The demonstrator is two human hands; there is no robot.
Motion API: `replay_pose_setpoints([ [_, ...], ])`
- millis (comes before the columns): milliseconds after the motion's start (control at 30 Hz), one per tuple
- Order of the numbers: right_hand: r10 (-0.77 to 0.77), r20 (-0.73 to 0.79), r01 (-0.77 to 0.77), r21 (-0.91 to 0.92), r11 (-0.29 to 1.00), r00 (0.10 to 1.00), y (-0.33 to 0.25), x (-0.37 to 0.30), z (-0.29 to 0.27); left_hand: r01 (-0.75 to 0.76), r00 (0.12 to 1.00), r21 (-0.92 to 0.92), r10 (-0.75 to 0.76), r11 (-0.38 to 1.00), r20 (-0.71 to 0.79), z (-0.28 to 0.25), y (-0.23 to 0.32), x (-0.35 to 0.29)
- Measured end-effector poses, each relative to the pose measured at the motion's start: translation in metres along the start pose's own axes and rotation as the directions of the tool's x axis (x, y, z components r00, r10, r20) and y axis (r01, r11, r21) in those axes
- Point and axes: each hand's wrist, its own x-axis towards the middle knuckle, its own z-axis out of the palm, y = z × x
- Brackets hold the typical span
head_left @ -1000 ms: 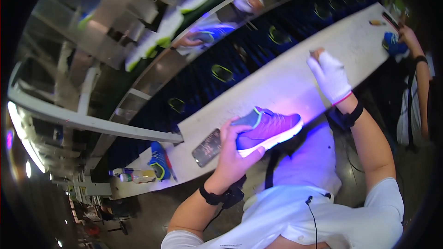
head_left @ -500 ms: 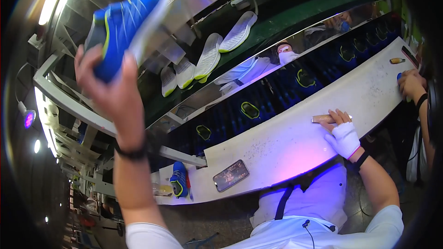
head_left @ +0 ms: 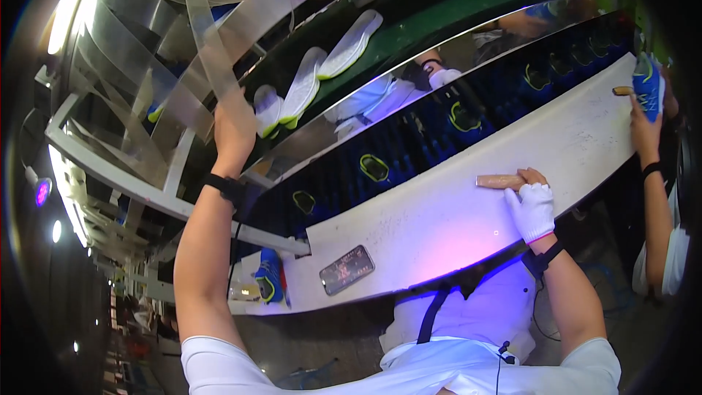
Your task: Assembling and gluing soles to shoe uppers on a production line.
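My left hand (head_left: 232,128) is stretched up to the hanging clear plastic strips (head_left: 216,58), its fingers hidden behind them. Close beside it, white shoe soles with lime edges (head_left: 301,91) lie on the green belt (head_left: 431,7). On the white ledge, my right hand (head_left: 531,205), in a white glove with bare fingertips, is closed around one end of a tan, flat, wooden-looking stick (head_left: 497,181). Behind the strips, a blue and lime patch (head_left: 155,112) shows, too covered to make out fully.
A phone (head_left: 346,270) and a blue shoe (head_left: 269,276) lie on the ledge (head_left: 409,241) at left. Blue shoes with lime collars (head_left: 374,167) stand in the dark trough beyond it. At far right, another person's hand (head_left: 646,132) holds a blue shoe (head_left: 646,91). A white metal frame (head_left: 124,179) stands left.
The blue shoe that my left hand held up is out of that hand. The hand moved right, to the strips by the soles. My right hand's fingers closed on the stick. The other person's shoe came up into view.
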Motion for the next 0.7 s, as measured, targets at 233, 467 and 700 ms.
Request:
replay_pose_setpoints([
  [233, 0.010, 0.076, -0.016, 0.070, 0.997, 0.997, -0.004, 0.008, 0.005, 0.676, 0.736, -0.559, -0.428, 0.479, 0.524, 0.047, -0.092, -0.037],
  [467, -0.116, -0.031, 0.119, 0.092, 0.989, 0.993, -0.008, 0.012, -0.012, 0.246, 0.921, -0.599, 0.008, 0.762, 0.389, 0.057, -0.006, 0.001],
  [700, -0.162, 0.059, 0.165, -0.044, 0.985, 0.985, -0.015, 0.006, -0.004, -0.033, 0.930, -0.662, 0.266, 0.749, 0.254, 0.106, 0.194, 0.099],
])
